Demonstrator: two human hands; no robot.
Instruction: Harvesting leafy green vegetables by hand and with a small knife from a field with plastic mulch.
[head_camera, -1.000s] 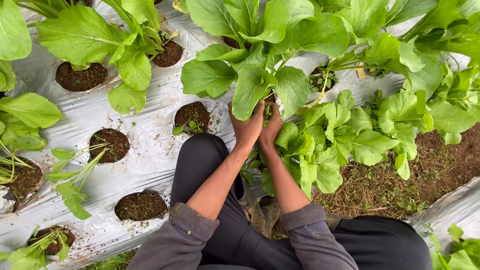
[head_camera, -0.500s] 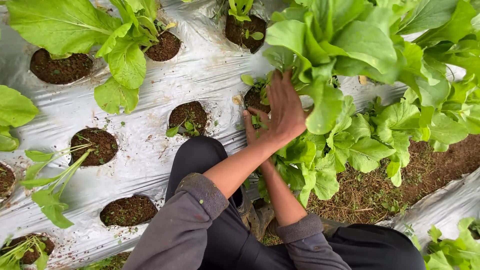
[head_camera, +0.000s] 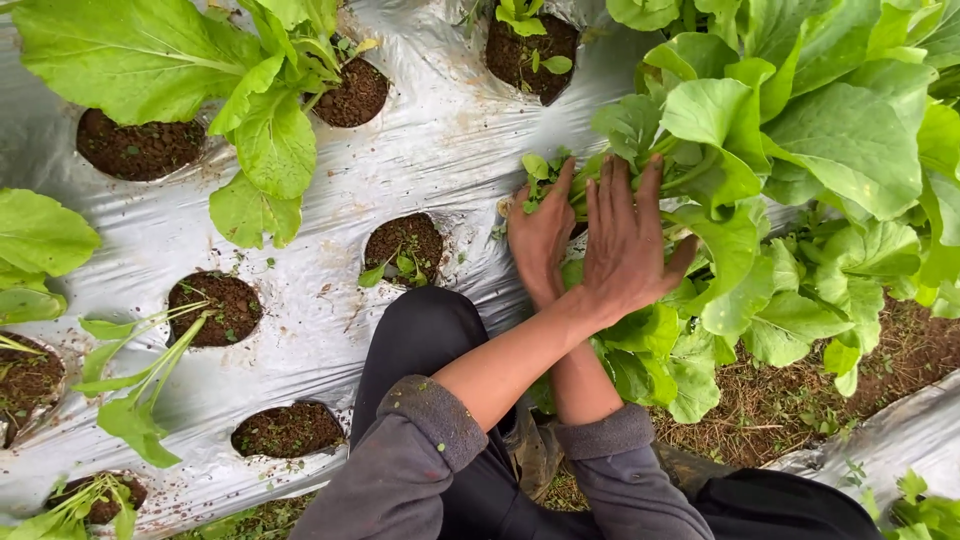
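At the edge of the silver plastic mulch (head_camera: 420, 150), the arms cross: the left hand (head_camera: 628, 240) lies with flat, spread fingers on the stems of a leafy green plant (head_camera: 800, 130), while the right hand (head_camera: 540, 235) grips the plant's base at its soil hole. Near them, a hole with small weeds (head_camera: 405, 250) is open.

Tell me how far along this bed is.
Done, it seems: several mulch holes hold only soil. In hand: right hand grips a leafy plant at its base, left hand flat on its stems. Left: the big-leaved plant upper left and small seedlings.
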